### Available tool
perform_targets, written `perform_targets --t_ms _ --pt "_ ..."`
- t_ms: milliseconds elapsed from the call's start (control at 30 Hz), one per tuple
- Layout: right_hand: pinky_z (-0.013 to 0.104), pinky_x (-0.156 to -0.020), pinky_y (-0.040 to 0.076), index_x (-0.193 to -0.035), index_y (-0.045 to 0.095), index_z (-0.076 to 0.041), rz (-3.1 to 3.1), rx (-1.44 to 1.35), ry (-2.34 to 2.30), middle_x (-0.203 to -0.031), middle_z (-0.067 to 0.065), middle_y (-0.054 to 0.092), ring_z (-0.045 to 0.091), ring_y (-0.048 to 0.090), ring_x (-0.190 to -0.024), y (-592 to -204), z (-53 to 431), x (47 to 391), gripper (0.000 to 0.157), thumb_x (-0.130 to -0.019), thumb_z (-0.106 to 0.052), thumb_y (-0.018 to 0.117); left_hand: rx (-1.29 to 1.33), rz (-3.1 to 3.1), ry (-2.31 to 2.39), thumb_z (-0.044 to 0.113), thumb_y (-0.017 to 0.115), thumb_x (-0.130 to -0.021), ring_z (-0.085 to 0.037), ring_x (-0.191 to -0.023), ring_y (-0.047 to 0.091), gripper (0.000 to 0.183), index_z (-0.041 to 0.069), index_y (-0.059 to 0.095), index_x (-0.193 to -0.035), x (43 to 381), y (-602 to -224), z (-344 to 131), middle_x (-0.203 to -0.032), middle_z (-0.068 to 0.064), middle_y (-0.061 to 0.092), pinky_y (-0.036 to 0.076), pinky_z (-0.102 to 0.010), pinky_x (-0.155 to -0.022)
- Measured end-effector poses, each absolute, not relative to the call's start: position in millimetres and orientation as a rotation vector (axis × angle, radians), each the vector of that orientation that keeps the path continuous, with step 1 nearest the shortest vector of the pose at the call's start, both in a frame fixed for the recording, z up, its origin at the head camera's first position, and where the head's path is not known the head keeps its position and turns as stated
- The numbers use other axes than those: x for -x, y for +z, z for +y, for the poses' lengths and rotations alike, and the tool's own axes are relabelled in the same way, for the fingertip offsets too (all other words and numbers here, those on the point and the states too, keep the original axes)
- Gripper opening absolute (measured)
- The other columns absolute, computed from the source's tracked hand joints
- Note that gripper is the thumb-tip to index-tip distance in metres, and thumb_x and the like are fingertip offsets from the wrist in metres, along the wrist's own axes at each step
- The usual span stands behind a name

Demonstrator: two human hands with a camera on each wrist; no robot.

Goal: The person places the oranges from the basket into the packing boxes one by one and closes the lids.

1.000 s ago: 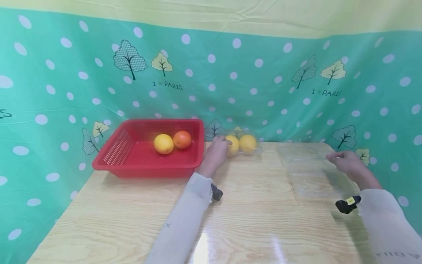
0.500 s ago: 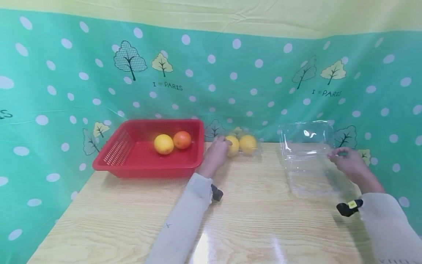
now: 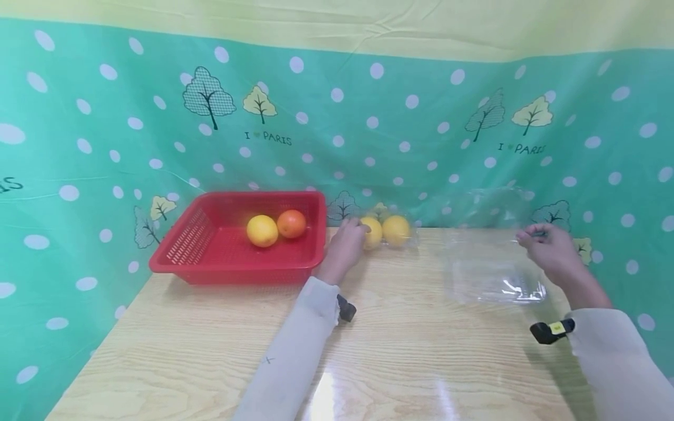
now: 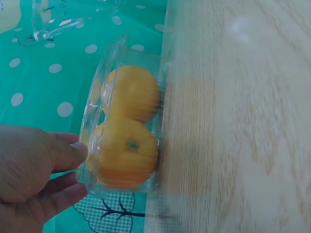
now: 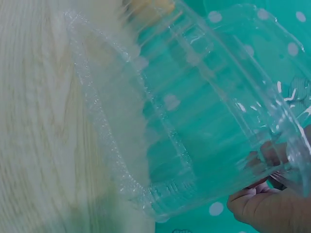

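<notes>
My left hand point(image 3: 344, 242) pinches the end edge of a clear plastic clamshell box point(image 4: 99, 114) with thumb and fingertips. Two oranges point(image 4: 129, 155) sit side by side inside that box, at the far edge of the table. On the right, my right hand point(image 3: 555, 251) grips the side rim of a second clear plastic clamshell box point(image 3: 495, 280), whose lid point(image 3: 495, 204) stands raised at the back. Through this box's walls the right wrist view shows cloth and tabletop, with no fruit inside. Some right fingers appear blurred behind the plastic.
Left of my left hand stands a red plastic basket point(image 3: 237, 275). It holds a yellow-orange fruit point(image 3: 262, 231) and a redder orange fruit point(image 3: 291, 224). A wooden table point(image 3: 400, 351) lies below, and a green dotted cloth point(image 3: 368, 158) hangs behind it.
The right hand has moved slightly up and left, and the clamshell box in it has shifted and tilted. Its lid has swung up at the back. The left hand and the fruit look unmoved.
</notes>
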State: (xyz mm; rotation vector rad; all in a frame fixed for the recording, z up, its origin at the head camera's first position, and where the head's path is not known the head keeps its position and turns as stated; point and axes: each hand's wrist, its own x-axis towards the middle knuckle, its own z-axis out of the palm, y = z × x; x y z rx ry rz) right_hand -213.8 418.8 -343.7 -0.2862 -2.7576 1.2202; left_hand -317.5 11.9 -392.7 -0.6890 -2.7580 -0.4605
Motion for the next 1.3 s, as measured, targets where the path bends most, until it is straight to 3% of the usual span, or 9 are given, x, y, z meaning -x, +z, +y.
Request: perform_targets --t_ms 200,467,700,933,1100,1300 --pt "0.031 -0.067 0.051 -0.125 0.046 0.000 -2.749 0.261 1.246 -0.131 0.027 0.048 0.040 0.054 -0.109 -336.0 406.7 213.3 0.047 -0.108 -0.044 0.045 0.681 -2.756 -0.487 -0.001 0.065 -0.095 -0.025 -0.116 0.054 0.036 0.012 0.073 -0.127 317.4 -392.0 12.1 -0.126 -0.009 0.061 0.053 -0.034 -0.099" --pt "0.031 -0.070 0.050 -0.124 0.046 -0.003 -2.738 0.234 1.257 -0.138 0.030 0.047 0.046 0.053 -0.116 -324.1 392.5 208.4 0.048 -0.107 -0.048 0.046 0.696 -2.750 -0.470 -0.002 0.064 -0.095 -0.026 -0.116 0.055 0.036 0.012 0.073 -0.126 317.1 -390.1 12.2 -0.126 -0.010 0.062 0.052 -0.035 -0.100" --pt "0.028 -0.071 0.053 -0.127 0.046 0.001 -2.728 0.179 1.259 -0.131 0.025 0.049 0.036 0.054 -0.108 -317.3 375.1 208.3 0.048 -0.107 -0.043 0.048 0.684 -2.773 -0.498 -0.004 0.063 -0.094 -0.025 -0.117 0.055 0.039 0.013 0.073 -0.127 317.2 -391.5 11.3 -0.125 -0.008 0.062 0.051 -0.035 -0.099" --pt "0.023 -0.080 0.053 -0.127 0.046 0.002 -2.701 0.108 1.323 -0.133 0.025 0.050 0.037 0.054 -0.115 -320.9 356.7 210.9 0.044 -0.108 -0.038 0.047 0.688 -2.758 -0.493 -0.004 0.065 -0.092 -0.025 -0.115 0.055 0.039 0.012 0.074 -0.126 317.2 -393.3 10.2 -0.122 -0.008 0.062 0.051 -0.035 -0.099" --pt "0.016 -0.079 0.052 -0.125 0.046 0.001 -2.672 0.096 1.377 -0.131 0.023 0.052 0.032 0.055 -0.114 -322.5 343.8 210.6 0.042 -0.108 -0.037 0.047 0.673 -2.780 -0.530 -0.005 0.062 -0.093 -0.026 -0.119 0.053 0.040 0.012 0.073 -0.128 316.8 -393.9 10.7 -0.127 -0.009 0.061 0.051 -0.037 -0.100" --pt "0.017 -0.081 0.055 -0.124 0.045 0.004 -2.612 0.050 1.434 -0.125 0.020 0.053 0.022 0.057 -0.106 -322.5 326.0 212.1 0.038 -0.109 -0.031 0.047 0.663 -2.733 -0.517 -0.002 0.064 -0.095 -0.026 -0.116 0.053 0.036 0.010 0.072 -0.128 312.7 -387.5 12.2 -0.126 -0.009 0.060 0.052 -0.036 -0.100"
